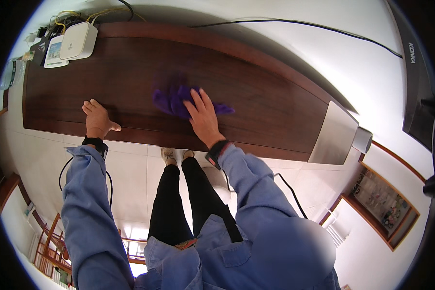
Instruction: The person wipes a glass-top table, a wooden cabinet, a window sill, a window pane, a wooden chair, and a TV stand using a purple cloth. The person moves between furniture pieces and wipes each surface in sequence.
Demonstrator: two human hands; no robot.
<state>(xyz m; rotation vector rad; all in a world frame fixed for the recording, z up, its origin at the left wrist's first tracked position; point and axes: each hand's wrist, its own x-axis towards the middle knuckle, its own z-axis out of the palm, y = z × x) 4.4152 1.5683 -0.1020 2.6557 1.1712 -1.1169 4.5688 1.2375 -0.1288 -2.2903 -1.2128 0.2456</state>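
A crumpled purple cloth lies on the dark wooden top of a long cabinet or table. My right hand presses down on the cloth, fingers pointing away from me over its right part. Part of the cloth is hidden under the palm and its far edge is blurred. Off to the left, my left hand rests on the wood near the front edge, empty, its thumb spread out to the right.
At the back left corner stand a white router, a white box-shaped device and tangled cables. A silver laptop-like panel covers the right end. Beyond it is a grey cylinder. A KONKA screen hangs at right.
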